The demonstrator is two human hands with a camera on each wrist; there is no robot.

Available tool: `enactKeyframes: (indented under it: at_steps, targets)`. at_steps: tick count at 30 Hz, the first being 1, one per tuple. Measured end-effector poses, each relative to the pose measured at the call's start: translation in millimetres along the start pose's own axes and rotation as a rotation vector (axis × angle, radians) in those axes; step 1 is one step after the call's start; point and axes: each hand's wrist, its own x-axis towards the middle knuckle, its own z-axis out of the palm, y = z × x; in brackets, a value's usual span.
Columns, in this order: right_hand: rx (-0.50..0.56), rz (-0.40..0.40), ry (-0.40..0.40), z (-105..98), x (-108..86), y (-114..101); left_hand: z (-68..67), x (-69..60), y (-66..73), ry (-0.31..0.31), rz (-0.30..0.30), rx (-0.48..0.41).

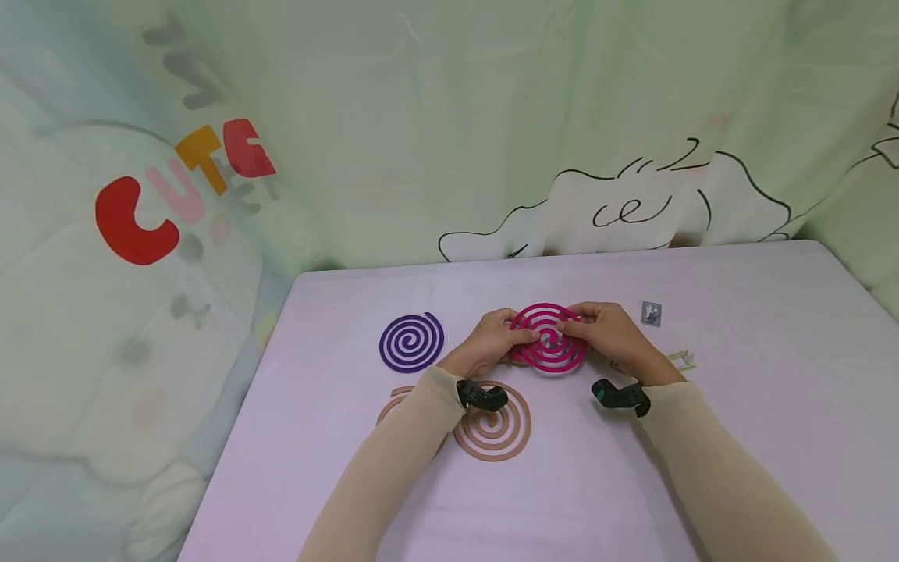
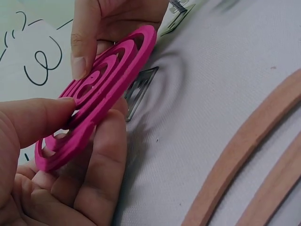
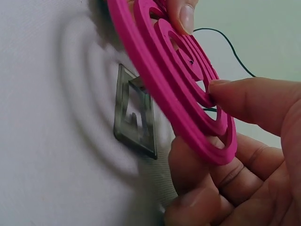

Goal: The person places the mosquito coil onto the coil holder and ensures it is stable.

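The pale green backdrop (image 1: pixel 421 117), printed with lettering and line drawings, stands behind the bench (image 1: pixel 562 484). The bench has a pale surface and carries all loose parts. The left sleeve (image 1: pixel 379 460) and right sleeve (image 1: pixel 723 468), both beige, extend over it from the near side.

The left hand (image 1: pixel 492 341) and right hand (image 1: pixel 618 336) grip opposite sides of the pink coil (image 3: pixel 164 94). On each, the fingers are closed to the coil's thickness: thumb on the near face, other fingers bent behind. The coil is raised clear of the bench, tilted, its shadow falling below.

One brown coil (image 1: pixel 493 421) lies flat near the left wrist; a second brown coil (image 1: pixel 396 393) is partly hidden under the left forearm. The purple coil (image 1: pixel 410 341) lies left of the left hand. A black device (image 1: pixel 481 395) sits at the left wrist, another (image 1: pixel 621 396) at the right. A dark frame (image 3: pixel 119 101) rests below the pink coil. A small grey plate (image 1: pixel 651 314) lies beyond the right hand.
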Motion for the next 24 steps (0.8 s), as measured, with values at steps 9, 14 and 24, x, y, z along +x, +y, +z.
enactKeyframes:
  at_steps: [9,14,24]
  targets:
    - [0.051,0.015,-0.013,-1.6,-1.2,-0.1,-0.6,0.8,-1.2,-0.004,-0.003,-0.035]
    - [0.045,0.027,-0.019,-1.1,-1.9,-1.6,-0.4,0.7,-1.6,-0.003,-0.004,-0.032]
    - [0.024,0.032,-0.021,-1.4,-1.1,-2.2,-1.1,0.7,-2.0,-0.010,-0.008,-0.042]
